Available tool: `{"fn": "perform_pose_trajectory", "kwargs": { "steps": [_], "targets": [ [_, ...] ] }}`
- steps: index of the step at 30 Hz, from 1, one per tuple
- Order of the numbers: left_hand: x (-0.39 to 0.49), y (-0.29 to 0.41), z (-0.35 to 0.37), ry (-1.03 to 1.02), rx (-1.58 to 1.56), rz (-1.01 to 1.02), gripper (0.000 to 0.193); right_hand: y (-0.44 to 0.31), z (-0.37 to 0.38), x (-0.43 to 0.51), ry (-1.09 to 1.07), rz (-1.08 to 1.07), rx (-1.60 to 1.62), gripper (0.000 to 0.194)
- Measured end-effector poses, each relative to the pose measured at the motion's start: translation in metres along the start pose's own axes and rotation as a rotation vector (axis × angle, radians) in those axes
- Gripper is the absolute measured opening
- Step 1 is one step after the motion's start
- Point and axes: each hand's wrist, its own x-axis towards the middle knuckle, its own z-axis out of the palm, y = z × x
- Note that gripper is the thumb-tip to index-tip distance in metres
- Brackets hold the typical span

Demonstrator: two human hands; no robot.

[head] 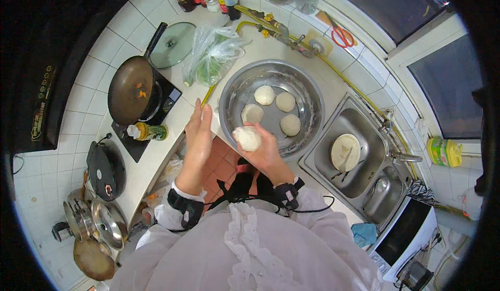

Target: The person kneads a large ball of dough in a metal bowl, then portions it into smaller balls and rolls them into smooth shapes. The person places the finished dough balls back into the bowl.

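My right hand (263, 148) holds a rounded ball of dough (249, 138) over the near left rim of a wide metal basin (314, 92). Left of it, my left hand (199, 125) is raised with nothing in it, its palm turned towards the dough; the fingers look straight, with the thumb a little apart. Several dough balls lie on the basin's floor: a pale one (264, 95) at the back, one (285, 102) beside it, one (290, 125) at the right and one (252, 113) at the left, partly behind the held dough.
A wok (131, 90) stands on an induction cooker at the left, near a yellow-capped bottle (156, 132) and a glass lid (174, 45). Bagged green vegetables (213, 62) lie behind. At the right, a steel sink (332, 123) holds a plate (345, 152); a microwave oven (402, 232) stands nearer.
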Motion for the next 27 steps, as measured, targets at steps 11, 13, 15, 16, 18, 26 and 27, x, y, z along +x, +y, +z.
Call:
{"fn": "perform_pose_trajectory", "kwargs": {
  "steps": [11, 13, 15, 16, 18, 26, 27],
  "targets": [
    [-0.021, -0.060, -0.087, 0.162, -0.260, -0.127, 0.036, -0.066, -0.024, -0.021, -0.185, 0.153, 0.652, 0.055],
    [-0.025, -0.106, -0.106, 0.368, -0.076, -0.257, 0.048, -0.073, -0.026, -0.021, -0.243, 0.172, 0.734, 0.056],
    [-0.023, -0.161, -0.117, 0.669, 0.101, -0.244, 0.065, -0.077, -0.026, -0.022, -0.212, 0.179, 0.754, 0.056],
    [-0.016, -0.188, -0.121, 0.762, 0.073, -0.231, 0.088, -0.079, -0.024, -0.022, -0.280, 0.175, 0.698, 0.056],
    [0.003, -0.236, -0.126, 0.852, 0.257, -0.167, 0.097, -0.082, -0.018, -0.027, -0.236, 0.166, 0.626, 0.057],
    [0.087, -0.294, -0.122, 0.897, -0.122, 0.152, 0.096, -0.097, 0.013, -0.054, -0.047, 0.134, 0.505, 0.060],
    [0.091, -0.293, -0.120, 0.887, -0.099, 0.150, 0.092, -0.098, 0.014, -0.059, -0.073, 0.124, 0.512, 0.060]
  ]
}}
